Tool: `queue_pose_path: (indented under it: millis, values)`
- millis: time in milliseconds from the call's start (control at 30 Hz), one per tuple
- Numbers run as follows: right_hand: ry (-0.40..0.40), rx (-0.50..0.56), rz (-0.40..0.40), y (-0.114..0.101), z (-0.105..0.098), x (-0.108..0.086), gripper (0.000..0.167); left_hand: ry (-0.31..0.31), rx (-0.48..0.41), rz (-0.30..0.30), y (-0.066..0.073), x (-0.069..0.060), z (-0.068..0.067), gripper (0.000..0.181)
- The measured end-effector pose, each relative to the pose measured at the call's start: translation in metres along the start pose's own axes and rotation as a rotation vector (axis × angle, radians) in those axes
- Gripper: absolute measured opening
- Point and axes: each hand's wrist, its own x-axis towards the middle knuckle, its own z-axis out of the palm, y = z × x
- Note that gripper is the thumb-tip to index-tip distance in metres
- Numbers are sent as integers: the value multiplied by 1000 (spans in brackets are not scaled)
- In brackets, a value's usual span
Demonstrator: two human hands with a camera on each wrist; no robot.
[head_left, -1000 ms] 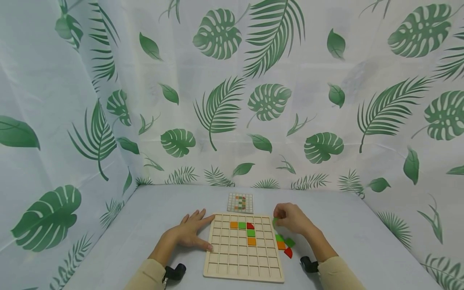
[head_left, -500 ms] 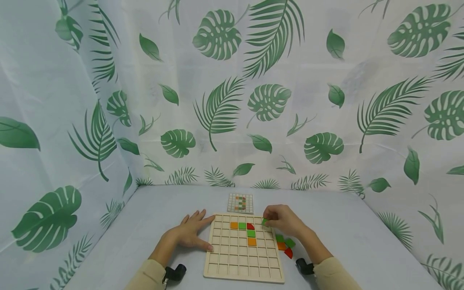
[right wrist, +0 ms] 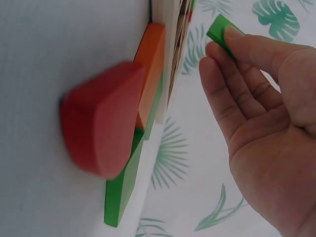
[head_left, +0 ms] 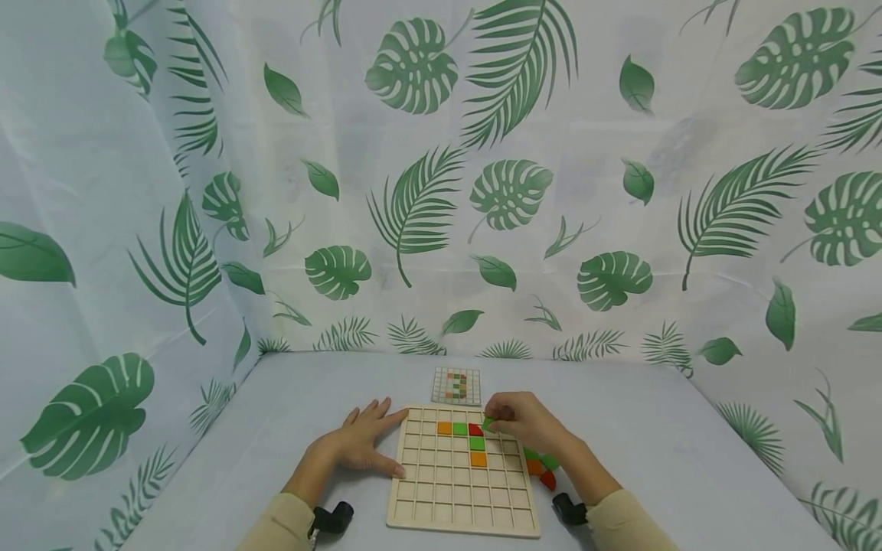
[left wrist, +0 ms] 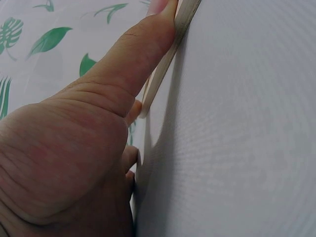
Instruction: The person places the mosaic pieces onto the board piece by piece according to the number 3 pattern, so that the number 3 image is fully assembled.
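A pale wooden grid board (head_left: 441, 493) lies on the table. My left hand (head_left: 361, 440), fingers spread, rests against its left edge; the thumb touches the rim. Over the board's upper right part, my right hand (head_left: 527, 421) pinches a small green tile (right wrist: 219, 30) between thumb and fingers. That tile is just right of a red rounded piece (head_left: 475, 430) lying in the grid. Left of the red piece are a green tile (head_left: 460, 428) and an orange tile (head_left: 444, 428); below it are another green tile (head_left: 477, 443) and an orange one (head_left: 478, 459).
Behind the board lies a small pattern card (head_left: 441, 386) with a coloured grid figure. Beside the board's right edge are loose pieces: an orange tile (right wrist: 150, 59), a red rounded piece (right wrist: 106, 118) and green tiles (right wrist: 123, 185). A leaf-patterned cloth (head_left: 427, 321) hangs behind the table.
My right hand has moved left with the green tile, from beside the board's right edge to over the grid near the red piece. The left hand has stayed still.
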Motion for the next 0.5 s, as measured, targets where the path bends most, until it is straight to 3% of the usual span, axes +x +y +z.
queue_pose_path:
  millis: [500]
  values:
    - [-33, -32, -29, -13, 12, 4, 12, -3, -17, 0, 0, 0, 0, 114]
